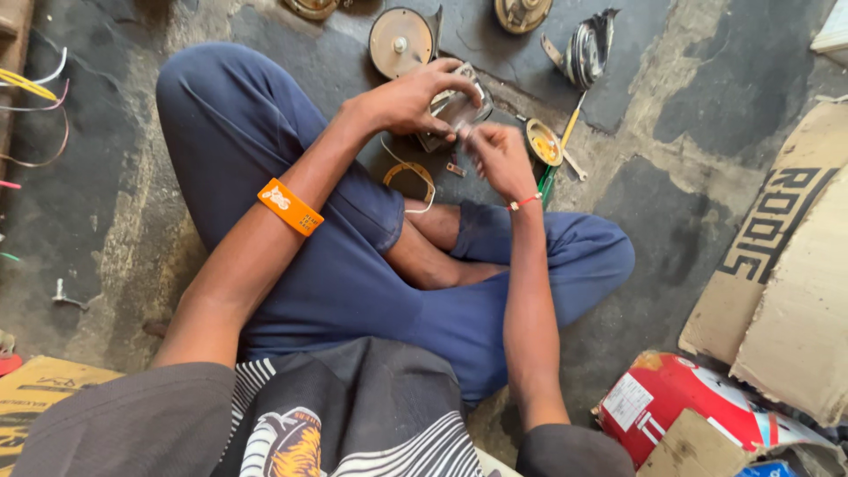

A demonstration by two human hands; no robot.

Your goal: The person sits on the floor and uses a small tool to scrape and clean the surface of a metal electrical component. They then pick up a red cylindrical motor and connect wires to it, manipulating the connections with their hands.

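I sit cross-legged on a stained concrete floor in blue trousers. My left hand (pixel 411 97) grips a small grey metal part (pixel 455 110) from above, held over my knees. My right hand (pixel 499 159) closes its fingertips on the lower right edge of the same part. An orange band is on my left forearm and a red thread on my right wrist. A thin white wire (pixel 415 172) loops down from the part towards a brown ring on the floor. My fingers hide much of the part.
Round metal discs (pixel 399 41) lie on the floor beyond my hands, with a shiny curved piece (pixel 587 46), a yellow-centred disc (pixel 543 141) and a screwdriver (pixel 570 124). Torn cardboard (pixel 786 265) and a red-and-white bag (pixel 689 406) are at right. Coloured wires (pixel 35 97) trail at left.
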